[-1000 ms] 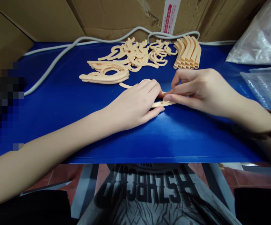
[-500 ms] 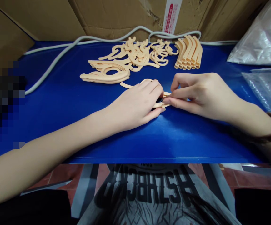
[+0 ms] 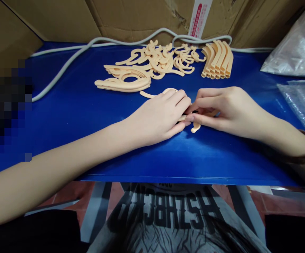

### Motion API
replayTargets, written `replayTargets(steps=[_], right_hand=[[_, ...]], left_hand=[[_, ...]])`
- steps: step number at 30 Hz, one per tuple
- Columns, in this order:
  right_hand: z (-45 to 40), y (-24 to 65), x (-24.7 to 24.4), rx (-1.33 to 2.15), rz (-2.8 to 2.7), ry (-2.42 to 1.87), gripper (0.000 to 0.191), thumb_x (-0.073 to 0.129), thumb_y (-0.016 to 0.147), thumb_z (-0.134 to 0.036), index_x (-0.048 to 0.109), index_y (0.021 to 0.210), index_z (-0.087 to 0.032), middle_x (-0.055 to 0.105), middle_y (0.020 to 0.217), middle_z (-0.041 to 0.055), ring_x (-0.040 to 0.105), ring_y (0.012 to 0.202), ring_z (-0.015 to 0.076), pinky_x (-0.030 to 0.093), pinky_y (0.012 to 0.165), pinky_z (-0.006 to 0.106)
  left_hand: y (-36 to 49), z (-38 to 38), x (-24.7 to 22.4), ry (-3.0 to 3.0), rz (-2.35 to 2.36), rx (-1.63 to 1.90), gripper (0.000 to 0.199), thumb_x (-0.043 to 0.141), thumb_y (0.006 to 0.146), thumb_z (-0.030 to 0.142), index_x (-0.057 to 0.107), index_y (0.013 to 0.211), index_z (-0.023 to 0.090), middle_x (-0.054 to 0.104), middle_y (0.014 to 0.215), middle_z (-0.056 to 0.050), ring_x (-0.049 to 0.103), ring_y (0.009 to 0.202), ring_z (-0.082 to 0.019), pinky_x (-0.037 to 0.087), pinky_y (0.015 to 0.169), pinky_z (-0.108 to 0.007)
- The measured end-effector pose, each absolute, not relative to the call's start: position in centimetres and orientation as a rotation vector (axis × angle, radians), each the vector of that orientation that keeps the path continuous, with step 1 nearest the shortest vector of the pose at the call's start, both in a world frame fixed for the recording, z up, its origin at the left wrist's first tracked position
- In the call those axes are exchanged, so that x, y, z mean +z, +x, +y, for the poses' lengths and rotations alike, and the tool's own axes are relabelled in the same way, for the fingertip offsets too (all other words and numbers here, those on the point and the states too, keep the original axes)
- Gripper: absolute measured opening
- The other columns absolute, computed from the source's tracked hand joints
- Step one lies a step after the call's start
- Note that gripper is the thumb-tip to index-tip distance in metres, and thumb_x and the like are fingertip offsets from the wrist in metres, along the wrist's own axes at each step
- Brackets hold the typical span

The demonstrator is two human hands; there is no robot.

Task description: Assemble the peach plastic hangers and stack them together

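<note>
My left hand (image 3: pixel 163 117) lies over a beige plastic hanger part (image 3: pixel 183 118), its fingers and thumb closed round it and covering most of it. Touching the left fingertips, my right hand (image 3: pixel 228 109) pinches the same part between thumb and forefinger. A short curved hook piece (image 3: pixel 195 128) pokes out below the right thumb; how it joins the rest is hidden. Beyond the left knuckles, a curved beige arm (image 3: pixel 147 95) shows on the blue table (image 3: pixel 141 160).
Behind the hands lie a stack of beige hangers (image 3: pixel 123 85), a heap of loose hook pieces (image 3: pixel 159 59) and piled curved arms (image 3: pixel 218 59). A white cable (image 3: pixel 70 61) runs along cardboard boxes (image 3: pixel 136 21). Plastic bags (image 3: pixel 292 52) rest at right.
The hook piece now shows below my right thumb, where it was not visible before. My right fingers have shifted slightly against the part. The whole view has moved a little.
</note>
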State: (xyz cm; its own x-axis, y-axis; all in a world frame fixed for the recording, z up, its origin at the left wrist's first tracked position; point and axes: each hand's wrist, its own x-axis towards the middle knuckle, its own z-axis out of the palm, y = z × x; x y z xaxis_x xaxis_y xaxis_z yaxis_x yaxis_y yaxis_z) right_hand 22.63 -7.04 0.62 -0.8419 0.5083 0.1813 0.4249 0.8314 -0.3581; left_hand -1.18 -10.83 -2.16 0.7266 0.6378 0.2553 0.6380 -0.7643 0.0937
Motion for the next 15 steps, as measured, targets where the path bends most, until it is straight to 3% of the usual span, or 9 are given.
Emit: replayTargets(steps=[9, 15], right_hand=[[-7.24, 22.31, 0.53, 0.476, -2.688, -0.847, 0.050, 0.058, 0.109, -0.062, 0.084, 0.099, -0.021, 0.072, 0.088, 0.0055, 0.061, 0.072, 0.0164, 0.037, 0.067, 0.032], [-7.38, 22.08, 0.49, 0.465, -2.635, -0.851, 0.059, 0.044, 0.113, -0.062, 0.074, 0.083, -0.021, 0.067, 0.085, 0.0058, 0.059, 0.072, 0.0177, 0.042, 0.070, 0.034]], left_hand=[[-0.93, -10.85, -2.00, -2.890, -1.082, -0.368, 0.031, 0.047, 0.113, 0.029, 0.066, 0.123, 0.007, 0.069, 0.125, -0.019, 0.067, 0.121, -0.037, 0.056, 0.111, -0.051], [-0.80, -10.87, -1.87, -2.921, -1.142, -0.366, 0.031, 0.049, 0.110, 0.029, 0.066, 0.124, 0.008, 0.068, 0.128, -0.021, 0.065, 0.125, -0.039, 0.053, 0.114, -0.053]])
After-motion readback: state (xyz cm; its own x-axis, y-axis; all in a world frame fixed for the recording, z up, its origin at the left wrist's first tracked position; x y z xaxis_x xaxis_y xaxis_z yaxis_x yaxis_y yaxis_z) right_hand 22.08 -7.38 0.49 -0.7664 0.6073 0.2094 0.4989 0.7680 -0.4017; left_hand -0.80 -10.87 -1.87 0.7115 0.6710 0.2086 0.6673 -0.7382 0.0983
